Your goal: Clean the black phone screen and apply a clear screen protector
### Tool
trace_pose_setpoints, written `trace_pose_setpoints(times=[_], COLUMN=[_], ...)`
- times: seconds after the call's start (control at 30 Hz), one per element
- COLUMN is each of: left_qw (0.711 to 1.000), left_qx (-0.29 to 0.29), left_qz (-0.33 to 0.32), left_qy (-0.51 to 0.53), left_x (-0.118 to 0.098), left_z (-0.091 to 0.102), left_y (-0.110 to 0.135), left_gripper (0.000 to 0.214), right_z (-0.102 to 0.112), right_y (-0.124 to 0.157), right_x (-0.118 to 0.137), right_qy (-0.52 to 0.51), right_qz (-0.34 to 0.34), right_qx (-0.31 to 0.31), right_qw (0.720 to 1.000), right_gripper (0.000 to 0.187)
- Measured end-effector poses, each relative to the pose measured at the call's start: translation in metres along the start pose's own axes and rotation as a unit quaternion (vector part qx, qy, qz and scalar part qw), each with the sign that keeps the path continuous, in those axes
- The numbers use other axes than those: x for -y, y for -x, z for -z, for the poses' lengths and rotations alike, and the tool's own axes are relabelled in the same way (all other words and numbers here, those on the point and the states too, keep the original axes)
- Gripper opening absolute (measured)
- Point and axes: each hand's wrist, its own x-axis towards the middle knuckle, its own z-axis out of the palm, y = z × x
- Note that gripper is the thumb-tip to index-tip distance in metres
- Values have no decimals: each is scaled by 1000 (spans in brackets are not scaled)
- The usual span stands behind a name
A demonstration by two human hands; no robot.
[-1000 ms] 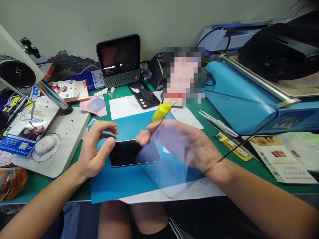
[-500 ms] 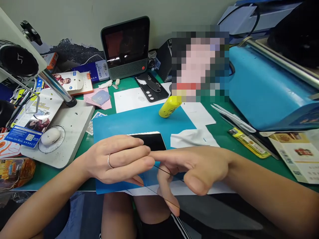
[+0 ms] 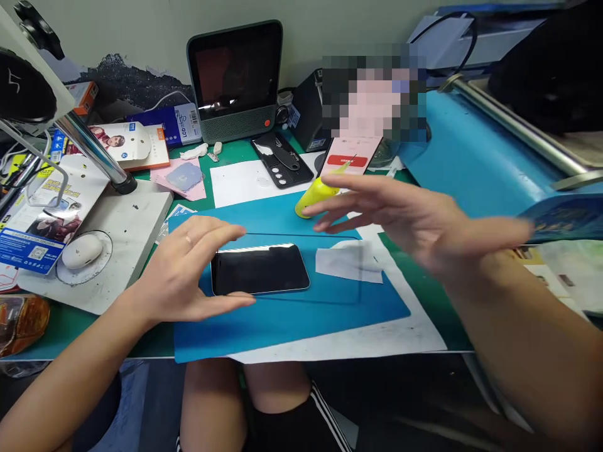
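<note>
Head view: the left hand (image 3: 183, 273) is curving half open, apparently holding a clear rectangular sheet (image 3: 327, 292) by opposite edges above a dark-screened phone (image 3: 261, 269) on a blue mat (image 3: 292, 326). The right hand (image 3: 419, 220), blurred, is hanging wide open and seemingly empty by a yellow bottle (image 3: 311, 196). The sheet is looking light, stiff, slick and breakable, likely needing edge-only holding.
</note>
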Motion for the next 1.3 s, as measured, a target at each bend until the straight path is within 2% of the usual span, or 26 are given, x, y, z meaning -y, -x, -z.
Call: trace_pose_setpoints(times=[0.1,0.23,0.37,0.5,0.67,0.8,1.03,1.2,1.3], left_qw=[997,995,992,989,986,979,984,982,979], left_qx=[62,66,68,88,101,140,116,124,135], left_qz=[40,80,109,115,133,140,135,143,151], left_qy=[-2,11,17,0,-27,-39,3,21,13], left_x=[-2,-6,-7,-9,-15,-14,-6,-3,-2], left_z=[-3,-3,-1,-1,1,-2,-15,-19,-20], left_y=[-1,-2,-2,-2,0,9,25,26,26], left_gripper=[58,58,56,57,58,59,65,69,75], right_z=[-6,-27,-35,-35,-34,-38,-42,-43,-42], right_y=[4,9,13,17,19,20,23,26,26], right_x=[-12,-19,-20,-22,-23,-23,-22,-22,-25], right_qy=[171,280,258,239,273,311,338,369,386], right_qz=[92,125,120,106,117,120,113,98,97], right_qx=[4,26,32,-9,2,13,61,42,37], right_qw=[981,952,958,965,955,943,932,923,916], right_gripper=[105,109,88,73,76,64,64,60,67])
